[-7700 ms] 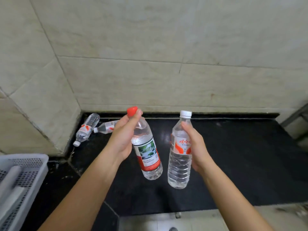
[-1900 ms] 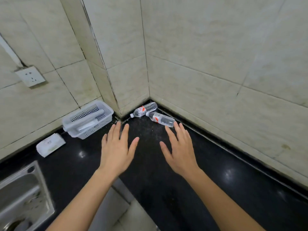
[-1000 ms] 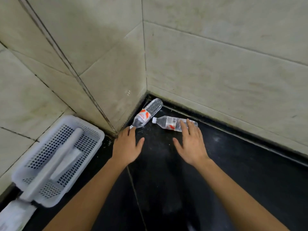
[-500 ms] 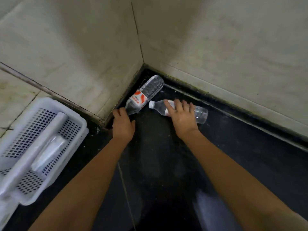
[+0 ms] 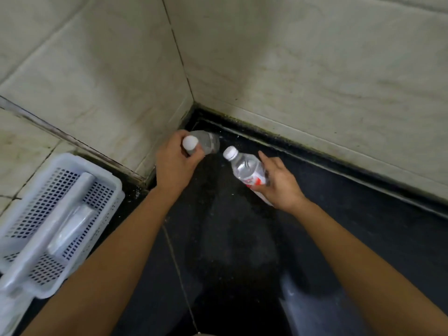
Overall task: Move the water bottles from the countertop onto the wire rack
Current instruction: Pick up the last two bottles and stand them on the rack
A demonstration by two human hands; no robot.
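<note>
While the person's forearms are stretching up from the bottom edge toward the middle of the frame, the left hand (image 5: 173, 163) is gripping a clear water bottle (image 5: 208, 144) by its neck, fingers curled just under the white cap, which is pointing at the camera. That bottle is sitting close to the corner of the tiled wall (image 5: 291, 69), just left of centre; whether its base is touching the black countertop (image 5: 230, 251) is unclear. Right of centre, the right hand (image 5: 278, 187) is wrapping round the lower body of a second water bottle (image 5: 246, 171) with a red-and-white label, which is tilting with its cap toward the upper left, near the first bottle but not touching it. At the lower left, a white perforated basket (image 5: 114, 190) is resting on the countertop, holding pale wrapped items.
</note>
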